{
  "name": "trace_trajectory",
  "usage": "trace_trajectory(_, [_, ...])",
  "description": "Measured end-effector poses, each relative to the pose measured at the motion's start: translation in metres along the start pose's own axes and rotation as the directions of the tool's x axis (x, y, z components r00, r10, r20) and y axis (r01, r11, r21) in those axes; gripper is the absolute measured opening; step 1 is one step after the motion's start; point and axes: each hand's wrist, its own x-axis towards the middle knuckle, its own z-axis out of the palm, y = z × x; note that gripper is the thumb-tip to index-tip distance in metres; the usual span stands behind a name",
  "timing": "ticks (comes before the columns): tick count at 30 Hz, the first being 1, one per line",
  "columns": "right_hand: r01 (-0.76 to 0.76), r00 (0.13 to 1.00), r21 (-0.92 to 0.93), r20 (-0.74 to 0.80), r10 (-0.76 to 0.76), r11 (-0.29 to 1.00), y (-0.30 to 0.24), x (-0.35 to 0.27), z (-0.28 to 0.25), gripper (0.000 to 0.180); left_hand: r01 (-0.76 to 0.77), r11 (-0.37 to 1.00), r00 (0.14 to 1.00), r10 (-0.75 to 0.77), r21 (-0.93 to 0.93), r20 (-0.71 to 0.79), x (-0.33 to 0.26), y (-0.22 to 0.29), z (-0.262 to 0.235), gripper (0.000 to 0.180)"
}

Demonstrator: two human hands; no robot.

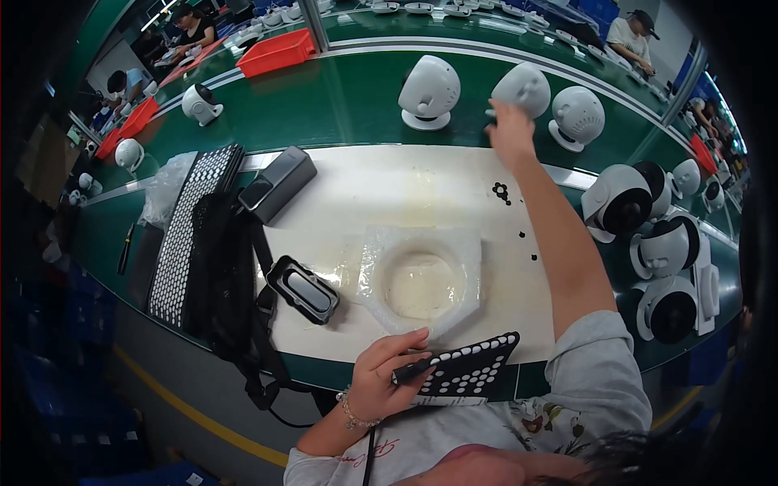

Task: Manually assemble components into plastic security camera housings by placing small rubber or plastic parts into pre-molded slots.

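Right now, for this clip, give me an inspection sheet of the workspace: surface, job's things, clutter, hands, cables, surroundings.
Surface: white mat on a green bench, with a clear moulded tray at its middle.
Job's things: white round units, one under the right hand, another beside it; perforated black tray; dark pen-like tool.
Clutter: small black parts loose on the mat; grey box; black holder; long perforated trays; plastic bag.
Hands: left hand holds the tool against the black tray; right hand reaches to a unit.
Cables: black strap hangs over the bench edge.
Surroundings: red bins; other people at far benches.
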Motion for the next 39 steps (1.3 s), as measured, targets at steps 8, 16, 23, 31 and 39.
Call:
trace_trajectory(8, [-0.06, 0.996, 0.803, 0.092, -0.023, 0.593, -0.066, -0.039, -0.122, 0.028, 0.172, 0.983, 0.984, -0.175, -0.062, -0.037, -0.003, 0.011, -0.003, 0.017])
trace_trajectory(16, [-0.334, 0.897, 0.927, 0.368, -0.246, 0.169, -0.127, -0.131, -0.164, 0.034, 0.112, 0.992, 0.989, -0.117, -0.053, -0.092, -0.001, 0.009, 0.001, 0.01])
trace_trajectory(23, [0.525, 0.841, 0.542, -0.214, -0.497, 0.656, -0.117, -0.174, -0.182, 0.035, 0.041, 0.999, 0.991, -0.044, -0.022, -0.126, -0.006, 0.004, 0.003, 0.01])
trace_trajectory(31, [0.785, 0.529, 0.504, -0.241, -0.813, 0.361, -0.12, -0.21, -0.18, 0.016, -0.007, 1.0, 0.997, 0.007, -0.007, -0.078, -0.006, 0.005, 0.0, 0.023])
trace_trajectory(39, [0.654, 0.587, 0.736, -0.346, -0.732, 0.176, -0.126, -0.203, -0.189, 0.019, -0.039, 0.999, 0.998, 0.038, -0.009, -0.057, -0.005, -0.001, -0.002, 0.025])
